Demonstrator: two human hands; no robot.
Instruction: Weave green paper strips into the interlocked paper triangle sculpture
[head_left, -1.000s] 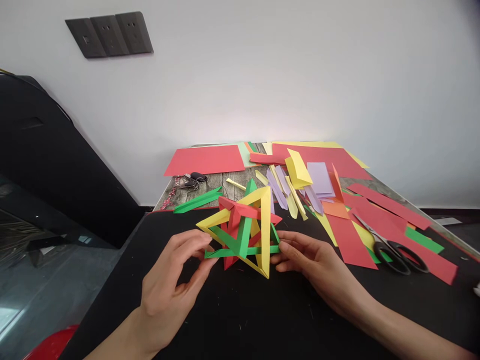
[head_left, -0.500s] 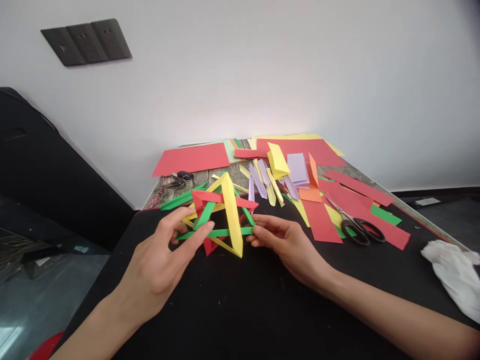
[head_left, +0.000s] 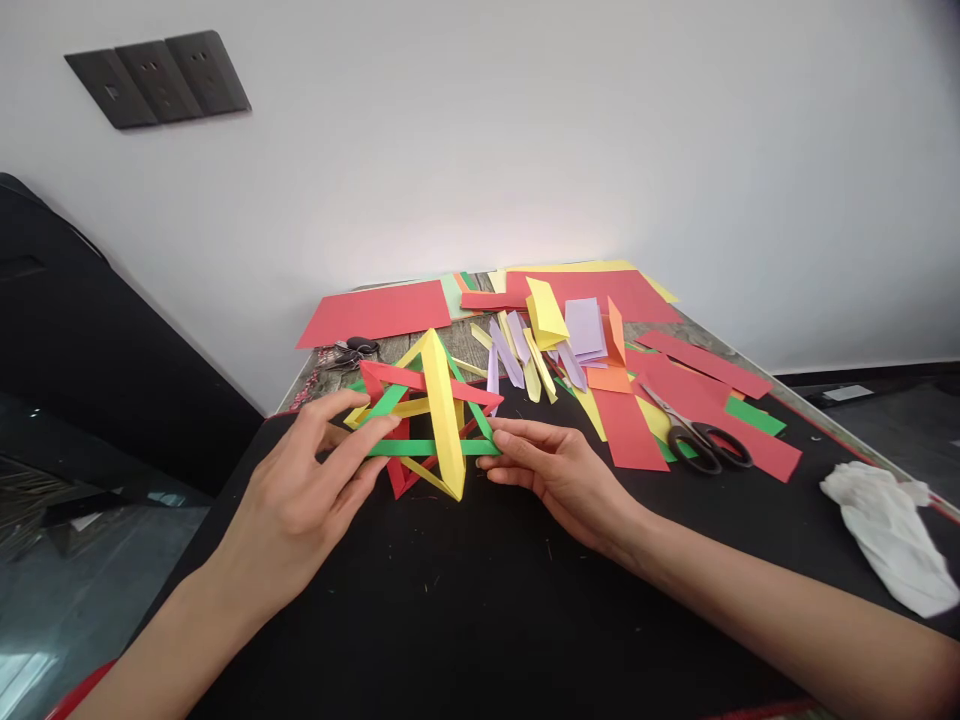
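An openwork shape of interlaced folded paper triangles, yellow, red and green, is the paper model (head_left: 444, 420) held between my hands above the black mat. My left hand (head_left: 311, 490) grips its left side, with fingers and thumb around the green and red strips. At the right, my right hand (head_left: 559, 470) pinches the green corner between thumb and fingers. The broad yellow strip stands nearly upright toward me, its lower tip free of both hands. Parts of the left corner are hidden behind my left fingers.
Scissors (head_left: 697, 435) lie on red and green paper at the right. Folded yellow paper (head_left: 547, 315), purple paper (head_left: 585, 328) and narrow strips lie behind the model. Red sheets (head_left: 382, 312) rest near the wall. A crumpled white cloth (head_left: 889, 535) is at the far right.
The view has shifted a little, and my hands and the model now appear slightly further left and higher. My left fingers have shifted on the model's left side. Both hands still hold it.
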